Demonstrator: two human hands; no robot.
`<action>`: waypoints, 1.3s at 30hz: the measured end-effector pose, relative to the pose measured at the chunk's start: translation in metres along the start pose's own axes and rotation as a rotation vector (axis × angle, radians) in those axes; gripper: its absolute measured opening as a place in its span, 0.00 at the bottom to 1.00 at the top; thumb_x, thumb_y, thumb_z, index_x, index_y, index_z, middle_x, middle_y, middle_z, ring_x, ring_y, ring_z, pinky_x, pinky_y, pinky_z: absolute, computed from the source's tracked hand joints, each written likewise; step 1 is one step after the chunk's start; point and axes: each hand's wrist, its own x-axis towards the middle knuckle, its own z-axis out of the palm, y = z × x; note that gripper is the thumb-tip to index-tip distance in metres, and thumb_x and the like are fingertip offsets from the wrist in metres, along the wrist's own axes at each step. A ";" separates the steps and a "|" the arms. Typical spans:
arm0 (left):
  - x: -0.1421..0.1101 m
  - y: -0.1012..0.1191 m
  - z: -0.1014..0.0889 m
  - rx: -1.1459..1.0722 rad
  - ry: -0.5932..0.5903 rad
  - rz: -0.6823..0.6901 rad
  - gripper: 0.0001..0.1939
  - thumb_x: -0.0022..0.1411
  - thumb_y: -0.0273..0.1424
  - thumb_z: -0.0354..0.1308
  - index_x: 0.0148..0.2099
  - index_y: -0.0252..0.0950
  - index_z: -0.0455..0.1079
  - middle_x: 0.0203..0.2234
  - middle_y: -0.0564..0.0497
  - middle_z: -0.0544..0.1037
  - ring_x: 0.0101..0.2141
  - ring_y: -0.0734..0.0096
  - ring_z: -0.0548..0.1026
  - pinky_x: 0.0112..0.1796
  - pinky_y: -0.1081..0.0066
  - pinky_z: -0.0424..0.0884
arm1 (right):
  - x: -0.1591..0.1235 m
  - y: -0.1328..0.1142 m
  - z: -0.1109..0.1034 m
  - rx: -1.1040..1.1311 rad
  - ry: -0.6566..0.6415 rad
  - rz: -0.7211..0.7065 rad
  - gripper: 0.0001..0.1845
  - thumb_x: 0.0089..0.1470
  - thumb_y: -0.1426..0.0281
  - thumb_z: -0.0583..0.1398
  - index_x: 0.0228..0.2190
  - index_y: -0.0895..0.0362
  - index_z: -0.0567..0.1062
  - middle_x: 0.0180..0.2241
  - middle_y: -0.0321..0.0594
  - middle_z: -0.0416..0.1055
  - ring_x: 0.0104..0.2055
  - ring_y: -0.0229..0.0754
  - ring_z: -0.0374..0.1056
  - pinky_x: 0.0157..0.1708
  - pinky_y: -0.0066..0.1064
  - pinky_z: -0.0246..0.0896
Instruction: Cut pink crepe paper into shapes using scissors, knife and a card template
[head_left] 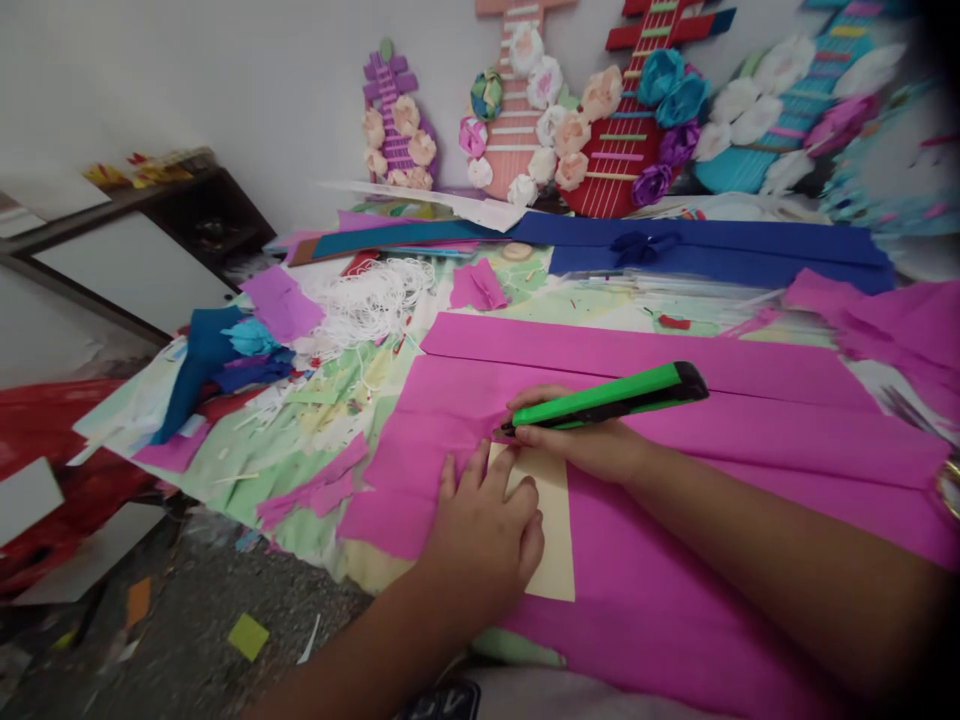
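My right hand is closed around a green and black utility knife, held at a slant with its tip low at the top left corner of a cream card. The card lies on a large sheet of bright pink crepe paper that shows fold lines. My left hand rests palm down over the card's left side, fingers stretched onto the card and the pink paper. Its fingertips are just below the knife tip. Part of the card is hidden under both hands.
Guitar-shaped decorations with paper flowers, such as a red one, lean on the wall. Dark blue paper lies behind the pink sheet. White string and paper scraps lie to the left. Scissors handles show at the right edge.
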 end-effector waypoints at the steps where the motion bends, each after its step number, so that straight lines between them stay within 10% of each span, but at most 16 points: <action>1: 0.000 0.000 0.000 -0.002 0.003 0.000 0.11 0.56 0.31 0.47 0.40 0.38 0.65 0.51 0.44 0.62 0.51 0.49 0.56 0.47 0.42 0.49 | 0.000 -0.001 0.000 0.003 -0.007 0.005 0.14 0.39 0.75 0.61 0.33 0.56 0.72 0.32 0.36 0.72 0.34 0.35 0.69 0.36 0.27 0.64; 39: -0.003 -0.001 0.006 -0.001 0.262 0.106 0.12 0.54 0.28 0.48 0.40 0.30 0.67 0.44 0.35 0.67 0.46 0.53 0.65 0.44 0.55 0.64 | 0.001 0.000 -0.002 -0.143 -0.160 0.029 0.14 0.45 0.68 0.58 0.37 0.56 0.67 0.37 0.38 0.69 0.40 0.38 0.67 0.43 0.33 0.62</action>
